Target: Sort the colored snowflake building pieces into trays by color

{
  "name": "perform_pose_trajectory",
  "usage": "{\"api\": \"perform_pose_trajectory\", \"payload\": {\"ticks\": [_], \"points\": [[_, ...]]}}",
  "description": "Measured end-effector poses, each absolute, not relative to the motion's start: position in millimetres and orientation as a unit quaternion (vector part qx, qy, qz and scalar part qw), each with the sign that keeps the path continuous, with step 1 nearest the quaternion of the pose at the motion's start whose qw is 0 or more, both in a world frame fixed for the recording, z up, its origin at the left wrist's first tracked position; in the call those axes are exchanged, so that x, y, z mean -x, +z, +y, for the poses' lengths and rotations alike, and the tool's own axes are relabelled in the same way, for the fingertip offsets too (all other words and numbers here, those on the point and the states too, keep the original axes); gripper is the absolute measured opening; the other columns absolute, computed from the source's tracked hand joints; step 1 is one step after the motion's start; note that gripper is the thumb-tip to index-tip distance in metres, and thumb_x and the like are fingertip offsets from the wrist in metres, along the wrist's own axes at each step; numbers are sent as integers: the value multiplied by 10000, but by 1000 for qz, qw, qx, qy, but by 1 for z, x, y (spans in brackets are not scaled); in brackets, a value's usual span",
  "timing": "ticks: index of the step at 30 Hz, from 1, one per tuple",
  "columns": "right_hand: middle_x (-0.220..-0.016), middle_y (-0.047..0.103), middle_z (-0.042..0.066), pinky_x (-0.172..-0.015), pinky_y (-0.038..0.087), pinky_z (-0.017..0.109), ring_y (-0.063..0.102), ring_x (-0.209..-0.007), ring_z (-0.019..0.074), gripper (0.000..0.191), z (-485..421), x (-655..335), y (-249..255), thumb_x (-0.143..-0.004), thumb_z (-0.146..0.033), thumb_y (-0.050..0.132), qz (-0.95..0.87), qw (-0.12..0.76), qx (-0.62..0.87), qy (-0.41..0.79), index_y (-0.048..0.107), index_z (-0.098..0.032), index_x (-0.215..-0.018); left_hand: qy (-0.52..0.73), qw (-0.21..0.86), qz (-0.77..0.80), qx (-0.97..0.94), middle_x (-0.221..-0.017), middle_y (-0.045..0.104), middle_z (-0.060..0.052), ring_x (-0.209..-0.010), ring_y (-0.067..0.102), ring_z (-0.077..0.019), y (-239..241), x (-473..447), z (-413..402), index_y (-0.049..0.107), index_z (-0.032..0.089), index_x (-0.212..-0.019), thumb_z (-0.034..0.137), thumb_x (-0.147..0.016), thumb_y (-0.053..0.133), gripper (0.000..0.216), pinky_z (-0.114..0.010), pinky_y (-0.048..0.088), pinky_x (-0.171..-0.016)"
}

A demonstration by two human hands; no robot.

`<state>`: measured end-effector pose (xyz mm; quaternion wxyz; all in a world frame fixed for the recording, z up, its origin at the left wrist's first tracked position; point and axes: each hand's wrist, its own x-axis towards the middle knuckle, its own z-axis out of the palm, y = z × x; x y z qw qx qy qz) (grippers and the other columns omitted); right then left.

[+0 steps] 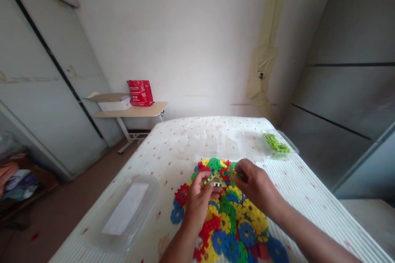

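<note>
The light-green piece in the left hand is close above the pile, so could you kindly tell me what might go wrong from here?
The light-green piece could slip from the left hand and get mixed into the pile of colored pieces below. The right hand, also close to the pile, might nudge loose pieces out of place.

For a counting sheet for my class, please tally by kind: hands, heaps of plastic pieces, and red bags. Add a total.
Hands: 2 (left hand, right hand)
Heaps: 2 (mixed-colour heap on the tablecloth, green heap in the clear tray)
Bags: 1 (red bag)
Total: 5
Single pieces overlap too much to count reliably.
</note>
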<state>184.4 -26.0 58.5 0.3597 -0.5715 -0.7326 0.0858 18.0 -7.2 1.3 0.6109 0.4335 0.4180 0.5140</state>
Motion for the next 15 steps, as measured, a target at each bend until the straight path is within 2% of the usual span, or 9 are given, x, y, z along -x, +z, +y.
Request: {"api": "perform_pose_trajectory", "payload": {"ticks": [4,11,15], "points": [[-725,480,-4,-552,346,226,462,-604,113,138,-16,-157,49,-761,-64,411,-780,329,531,43,455,-192,-736,522,620,398,-430,-912,666,-66,-756,663,-188,-6,-16,-4,536,164,-1051,364,-707,653,414,-282,527,-653],[-779,530,7,-615,421,231,524,-698,136,208,-15,-144,42,-721,-23,462,-805,333,480,108,505,-199,-825,546,686,315,-363,-1055,648,-78,-907,633,-194,-8,-11,-4,561,189,-1122,262,-729,630,406,-289,502,-763],[-852,574,34,-682,456,263,559,-773,156,242,-11,-156,47,-734,-38,446,-798,339,491,89,542,-191,-896,554,709,293,-324,-1045,652,-83,-894,644,-191,-7,-11,-4,527,192,-1180,211,-723,618,466,-311,493,-789]]}}
